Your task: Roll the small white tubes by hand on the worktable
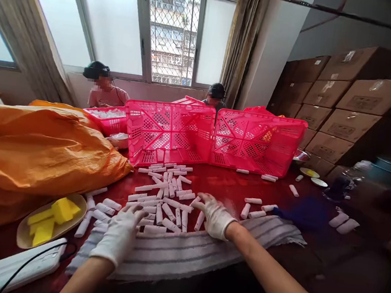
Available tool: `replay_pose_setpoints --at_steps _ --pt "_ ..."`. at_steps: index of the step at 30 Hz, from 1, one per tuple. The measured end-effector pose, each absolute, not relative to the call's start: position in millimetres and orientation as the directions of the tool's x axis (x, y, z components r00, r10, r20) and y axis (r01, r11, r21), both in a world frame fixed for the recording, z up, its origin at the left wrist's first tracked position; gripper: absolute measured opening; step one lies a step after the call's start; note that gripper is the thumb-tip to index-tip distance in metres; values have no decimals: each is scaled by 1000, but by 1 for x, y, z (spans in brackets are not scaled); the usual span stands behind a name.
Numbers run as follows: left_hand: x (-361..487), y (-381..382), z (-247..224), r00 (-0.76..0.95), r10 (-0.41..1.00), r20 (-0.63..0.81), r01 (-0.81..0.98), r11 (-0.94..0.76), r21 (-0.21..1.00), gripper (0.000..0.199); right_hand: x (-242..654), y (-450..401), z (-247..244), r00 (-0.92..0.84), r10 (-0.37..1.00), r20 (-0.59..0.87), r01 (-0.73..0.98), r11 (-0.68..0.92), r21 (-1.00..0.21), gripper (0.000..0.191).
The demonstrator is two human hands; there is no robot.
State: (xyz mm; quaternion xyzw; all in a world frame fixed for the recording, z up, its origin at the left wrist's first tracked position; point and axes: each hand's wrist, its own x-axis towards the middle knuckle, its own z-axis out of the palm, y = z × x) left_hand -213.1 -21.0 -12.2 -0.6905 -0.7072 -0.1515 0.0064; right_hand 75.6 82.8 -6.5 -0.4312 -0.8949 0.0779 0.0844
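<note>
Hovering low with the left hand (118, 234) gloved in white fabric, sloping forward over the frayed, striped cloth (172, 254) with fingers half bent beside the white rolls (159, 214); hiding any grip there, so impossible to tell. Slanting in from the opposite side with the right hand (217, 218), wrist-bent and palm-down, poising thumb and fingers right by one roll, leaving pinched or loose impossible to tell too. Seeing short, matte cylinders lying loosely jumbled between and beyond both hands on the glossy red bench (219, 182), backing onto latticed pink plastic baskets (171, 107), neighbouring crinkled orange sheeting (40, 147).
</note>
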Motion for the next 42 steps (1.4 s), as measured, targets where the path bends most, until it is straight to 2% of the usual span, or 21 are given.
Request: replay_pose_setpoints --at_steps 2,5,8,11,13,15,17,19,23,26,28,30,32,34,36,38,42 --pt "-213 -14 -12 26 986 163 991 -47 128 58 63 87 -6 -647 762 -30 755 635 -165 77" --pt "-205 0 -6 114 991 72 988 -120 93 71 51 93 -6 -651 756 -77 751 626 -208 85" --pt "-197 13 3 185 981 52 971 -191 147 66 51 95 -7 -630 776 -26 758 607 -238 82" --pt "-192 24 7 234 971 40 938 -237 254 56 53 88 -3 -606 784 132 736 616 -279 62" --pt "-187 28 9 251 968 -11 928 -237 287 49 47 80 3 -658 728 192 695 686 -217 40" --pt "-179 28 10 282 957 -69 924 -252 286 40 35 72 9 -767 624 152 620 781 -76 28" --pt "-169 23 11 312 945 -99 919 -274 285 31 20 67 11 -843 532 82 535 845 15 29" --pt "-160 15 10 309 945 -103 919 -269 289 25 7 67 8 -871 485 77 489 872 40 34" --pt "-146 12 2 226 968 -110 949 -194 248 25 -10 74 -7 -864 503 33 503 858 104 25" --pt "-143 21 -4 169 979 -116 963 -139 232 29 -12 83 -14 -844 536 10 534 840 97 21" --pt "-145 27 -7 151 981 -119 966 -121 230 34 -7 89 -13 -831 553 56 553 833 -10 18" --pt "-148 32 -7 153 980 -126 967 -123 222 39 3 92 -10 -764 623 168 594 781 -195 14" --pt "-149 35 -8 161 978 -136 969 -130 208 39 14 94 -6 -624 723 296 602 687 -407 14" --pt "-147 36 -7 153 980 -130 973 -127 191 34 23 93 -6 -425 830 363 511 550 -660 20" --pt "-140 36 -6 126 986 -108 979 -106 174 30 30 89 -8 -221 917 332 274 385 -881 24" --pt "-130 36 -4 101 991 -87 983 -86 164 32 35 84 -15 -54 967 249 51 252 -966 32" --pt "-115 39 -3 94 994 -61 981 -81 179 26 41 78 -28 155 984 86 -200 117 -973 43"
